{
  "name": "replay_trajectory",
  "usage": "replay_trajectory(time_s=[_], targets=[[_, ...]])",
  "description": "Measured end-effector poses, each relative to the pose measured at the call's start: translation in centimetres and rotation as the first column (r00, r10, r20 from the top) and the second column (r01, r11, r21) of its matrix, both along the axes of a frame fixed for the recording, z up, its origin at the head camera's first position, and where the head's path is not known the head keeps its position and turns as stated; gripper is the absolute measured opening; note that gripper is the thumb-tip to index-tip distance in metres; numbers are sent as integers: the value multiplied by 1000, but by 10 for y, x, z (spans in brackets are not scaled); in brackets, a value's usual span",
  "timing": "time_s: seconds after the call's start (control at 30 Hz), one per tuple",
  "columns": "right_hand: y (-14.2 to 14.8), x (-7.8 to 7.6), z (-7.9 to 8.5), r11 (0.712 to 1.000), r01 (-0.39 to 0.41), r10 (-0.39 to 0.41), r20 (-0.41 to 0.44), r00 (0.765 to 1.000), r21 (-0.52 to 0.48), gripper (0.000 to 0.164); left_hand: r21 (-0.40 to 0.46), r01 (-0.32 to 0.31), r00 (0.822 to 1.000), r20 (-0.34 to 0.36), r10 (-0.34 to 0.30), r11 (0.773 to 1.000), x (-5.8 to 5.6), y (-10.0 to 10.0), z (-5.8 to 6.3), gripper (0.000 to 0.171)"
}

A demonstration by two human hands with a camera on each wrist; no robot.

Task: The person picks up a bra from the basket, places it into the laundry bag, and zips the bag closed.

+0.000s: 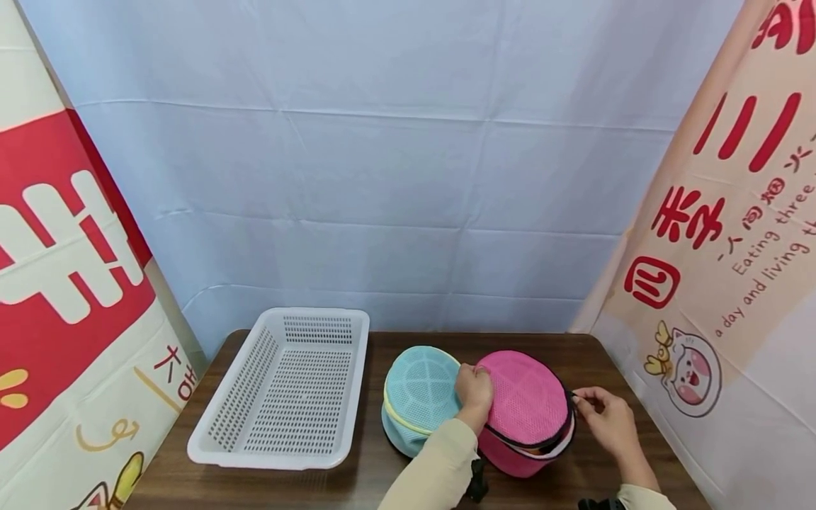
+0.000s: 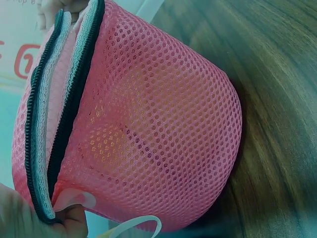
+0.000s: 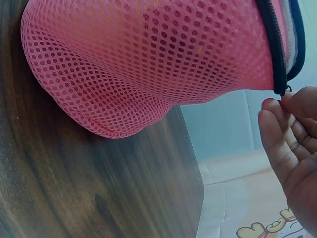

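A round pink mesh laundry bag stands on the table, its black-edged zip partly undone along the front and right. Through the mesh, something yellowish shows inside in the left wrist view. My left hand pinches the bag's rim on its left side, where the zip band ends. At the right side of the rim, my right hand pinches the small zip pull between thumb and index finger. Just left of the pink bag is a light blue mesh laundry bag with yellow piping, partly behind my left hand.
On the left of the brown wooden table stands a white perforated plastic basket with nothing in it. A pale cloth backdrop hangs behind the table, and printed cloths flank it on both sides.
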State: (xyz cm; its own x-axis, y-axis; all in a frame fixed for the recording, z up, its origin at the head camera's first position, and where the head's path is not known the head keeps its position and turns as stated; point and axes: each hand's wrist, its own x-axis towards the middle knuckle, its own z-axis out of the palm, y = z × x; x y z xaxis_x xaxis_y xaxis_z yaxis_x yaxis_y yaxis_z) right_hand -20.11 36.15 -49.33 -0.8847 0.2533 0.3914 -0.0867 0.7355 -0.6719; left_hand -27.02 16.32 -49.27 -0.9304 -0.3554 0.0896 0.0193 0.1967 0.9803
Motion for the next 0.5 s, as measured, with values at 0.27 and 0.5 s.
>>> replay_trajectory(time_s=[0.27, 0.5], targets=[[1, 2, 0, 999, 46, -46, -2, 999, 6, 7, -45, 96, 995, 9, -95, 994, 7, -6, 8, 15], [1, -1, -4, 998, 32, -31, -22, 999, 48, 4, -108, 176, 984, 42, -172, 978, 3, -13, 7, 12]])
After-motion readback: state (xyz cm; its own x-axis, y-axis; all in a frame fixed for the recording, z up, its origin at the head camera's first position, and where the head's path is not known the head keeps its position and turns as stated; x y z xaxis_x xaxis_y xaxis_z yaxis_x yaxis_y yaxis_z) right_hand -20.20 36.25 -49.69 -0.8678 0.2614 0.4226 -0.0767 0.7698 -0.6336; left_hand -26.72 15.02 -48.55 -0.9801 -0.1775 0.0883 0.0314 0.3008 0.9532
